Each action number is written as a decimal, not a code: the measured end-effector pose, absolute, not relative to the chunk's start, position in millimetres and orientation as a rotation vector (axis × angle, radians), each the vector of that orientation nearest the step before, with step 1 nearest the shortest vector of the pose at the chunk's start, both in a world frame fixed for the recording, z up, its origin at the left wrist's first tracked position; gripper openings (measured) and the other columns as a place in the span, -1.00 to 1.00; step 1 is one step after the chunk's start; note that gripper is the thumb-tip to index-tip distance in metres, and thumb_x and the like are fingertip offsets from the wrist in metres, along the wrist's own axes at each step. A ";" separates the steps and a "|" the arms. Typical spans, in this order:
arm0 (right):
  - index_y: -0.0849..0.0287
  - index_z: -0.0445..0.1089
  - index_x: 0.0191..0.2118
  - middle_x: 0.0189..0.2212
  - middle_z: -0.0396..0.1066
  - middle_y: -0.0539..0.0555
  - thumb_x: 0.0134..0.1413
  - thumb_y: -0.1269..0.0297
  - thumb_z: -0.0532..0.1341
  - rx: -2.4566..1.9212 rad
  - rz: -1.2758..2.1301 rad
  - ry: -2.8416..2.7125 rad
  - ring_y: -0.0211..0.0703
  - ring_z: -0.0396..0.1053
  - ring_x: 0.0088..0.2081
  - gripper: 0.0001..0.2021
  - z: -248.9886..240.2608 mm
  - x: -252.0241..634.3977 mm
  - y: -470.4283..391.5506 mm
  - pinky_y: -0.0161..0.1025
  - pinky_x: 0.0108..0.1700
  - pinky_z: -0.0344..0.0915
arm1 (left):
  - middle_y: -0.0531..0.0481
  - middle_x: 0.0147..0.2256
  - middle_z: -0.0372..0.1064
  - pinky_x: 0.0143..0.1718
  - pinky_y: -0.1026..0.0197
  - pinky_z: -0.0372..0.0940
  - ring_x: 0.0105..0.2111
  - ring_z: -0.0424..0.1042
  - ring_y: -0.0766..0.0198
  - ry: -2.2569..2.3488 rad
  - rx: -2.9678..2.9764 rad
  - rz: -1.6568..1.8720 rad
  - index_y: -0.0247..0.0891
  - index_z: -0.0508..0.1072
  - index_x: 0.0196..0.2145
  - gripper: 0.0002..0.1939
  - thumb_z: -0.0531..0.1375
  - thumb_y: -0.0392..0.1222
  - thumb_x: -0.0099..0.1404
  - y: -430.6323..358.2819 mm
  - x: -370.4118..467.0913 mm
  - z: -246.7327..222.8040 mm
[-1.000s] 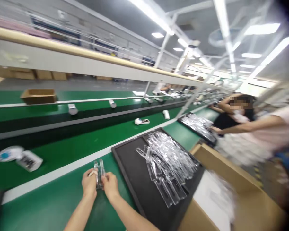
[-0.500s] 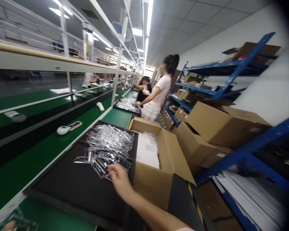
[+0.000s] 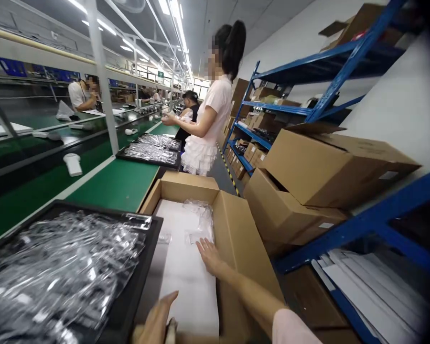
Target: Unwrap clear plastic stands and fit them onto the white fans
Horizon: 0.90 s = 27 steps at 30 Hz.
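An open cardboard box (image 3: 236, 229) holds a white sheet (image 3: 186, 272) with clear plastic pieces (image 3: 199, 215) on its far part. My right hand (image 3: 210, 257) is over the sheet's right side, fingers spread, beside a small clear piece; nothing is in its grasp. Near the box's close end, my left hand (image 3: 157, 317) has its thumb and fingers apart and holds nothing that shows. Left of the box, a black tray (image 3: 152, 243) bears a heap of clear plastic pieces (image 3: 64, 277).
A person (image 3: 209, 110) in a pink top stands beyond the box, beside another tray (image 3: 148, 150) of clear pieces. White devices (image 3: 72, 165) lie on the green conveyor at left. Cardboard boxes (image 3: 337, 167) and a blue rack (image 3: 308, 112) stand at right.
The view has turned toward the box. My right hand has left the plastic pieces on the tray and moved over the box; my left hand has come to the box from the lower left.
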State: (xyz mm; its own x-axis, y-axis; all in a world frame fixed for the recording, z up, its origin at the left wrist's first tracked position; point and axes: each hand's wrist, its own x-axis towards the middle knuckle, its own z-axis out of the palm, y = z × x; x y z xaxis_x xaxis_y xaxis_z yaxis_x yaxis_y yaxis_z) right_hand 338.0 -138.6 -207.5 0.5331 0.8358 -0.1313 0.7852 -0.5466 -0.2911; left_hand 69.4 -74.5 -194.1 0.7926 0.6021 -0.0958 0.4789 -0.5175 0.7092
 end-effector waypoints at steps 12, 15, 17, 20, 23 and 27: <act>0.32 0.11 0.19 0.00 0.30 0.34 -0.05 0.51 0.11 -2.750 0.362 -1.000 0.10 0.30 0.03 -0.41 -280.1 426.9 -51.9 -0.02 0.00 0.27 | -0.26 0.05 0.33 0.07 -0.17 0.02 0.07 0.26 -0.10 0.975 2.871 -0.671 -0.28 0.24 0.16 -0.41 0.04 -0.48 0.16 71.0 289.9 -264.5; 0.41 0.04 0.21 -0.03 0.30 0.45 0.12 0.40 -0.02 -2.878 0.350 -0.555 0.13 0.39 -0.08 -0.48 -275.8 437.9 -60.7 -0.07 -0.24 0.37 | -0.26 -0.10 0.42 -0.09 -0.12 0.14 -0.08 0.36 -0.09 0.935 2.932 -0.552 -0.34 0.40 0.01 -0.50 -0.05 -0.54 0.16 75.5 291.1 -266.4; 0.44 0.04 0.21 -0.06 0.31 0.46 0.11 0.34 0.06 -2.912 0.375 -0.381 0.15 0.41 -0.11 -0.45 -275.3 443.7 -68.8 -0.06 -0.25 0.37 | -0.23 -0.17 0.44 -0.16 -0.04 0.19 -0.11 0.37 -0.05 0.852 2.942 -0.503 -0.33 0.49 -0.15 -0.52 -0.11 -0.57 0.16 76.1 303.6 -259.7; 0.50 0.07 0.20 -0.05 0.32 0.45 -0.12 0.34 0.31 -2.926 0.416 -0.296 0.19 0.37 -0.07 -0.25 -280.0 449.0 -74.4 -0.04 -0.11 0.31 | -0.21 -0.05 0.38 -0.07 0.03 0.17 0.00 0.31 0.01 0.655 3.008 -0.333 -0.30 0.48 -0.21 -0.58 -0.08 -0.55 0.18 76.1 350.1 -247.8; 0.57 0.13 0.16 -0.04 0.31 0.47 -0.39 0.35 0.46 -2.947 0.445 -0.274 0.22 0.33 -0.04 -0.08 -286.5 455.8 -70.3 -0.05 -0.03 0.26 | -0.24 0.20 0.10 0.12 -0.04 0.01 0.22 0.03 -0.04 0.267 3.056 -0.075 -0.33 0.46 -0.23 -0.72 -0.02 -0.45 0.25 75.4 418.9 -245.0; 0.48 0.27 0.07 -0.08 0.35 0.45 -0.47 0.35 0.49 -3.006 0.452 -0.239 0.24 0.33 -0.05 -0.16 -291.9 463.0 -63.9 -0.01 -0.05 0.26 | -0.13 0.28 -0.05 0.19 -0.10 -0.10 0.27 -0.10 0.01 0.002 2.981 -0.069 -0.27 0.43 -0.12 -0.64 -0.01 -0.50 0.21 76.0 495.7 -259.7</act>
State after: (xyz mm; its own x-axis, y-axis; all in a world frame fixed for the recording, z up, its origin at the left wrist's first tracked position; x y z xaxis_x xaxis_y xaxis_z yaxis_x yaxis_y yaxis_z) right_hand 463.0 -63.9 -291.9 0.9439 0.1676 -0.2847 0.1402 -0.9835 -0.1139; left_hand 495.7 76.0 -259.7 0.9989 -0.0023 -0.0461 0.0051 -0.9873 0.1586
